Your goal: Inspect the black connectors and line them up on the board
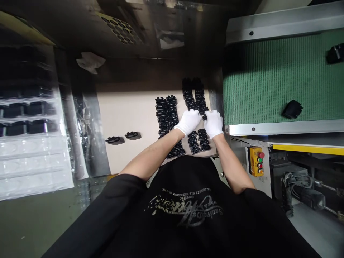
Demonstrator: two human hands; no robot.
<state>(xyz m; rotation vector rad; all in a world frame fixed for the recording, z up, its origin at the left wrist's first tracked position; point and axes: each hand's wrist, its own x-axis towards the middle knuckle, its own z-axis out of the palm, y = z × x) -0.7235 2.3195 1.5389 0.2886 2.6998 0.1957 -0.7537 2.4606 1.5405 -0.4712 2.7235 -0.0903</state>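
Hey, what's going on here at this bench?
A person in white gloves works over a cardboard sheet covered with rows of small black plastic parts. The left hand and right hand meet at one black part in the right-hand rows. Two parts lie apart to the left. On the green conveyor belt to the right sit two more black pieces.

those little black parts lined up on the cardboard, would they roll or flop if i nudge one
Probably neither: the black parts look like rigid moulded pieces lying flat in rows on the cardboard sheet, so they should slide. Likely light, and the glossy finish may feel slick.
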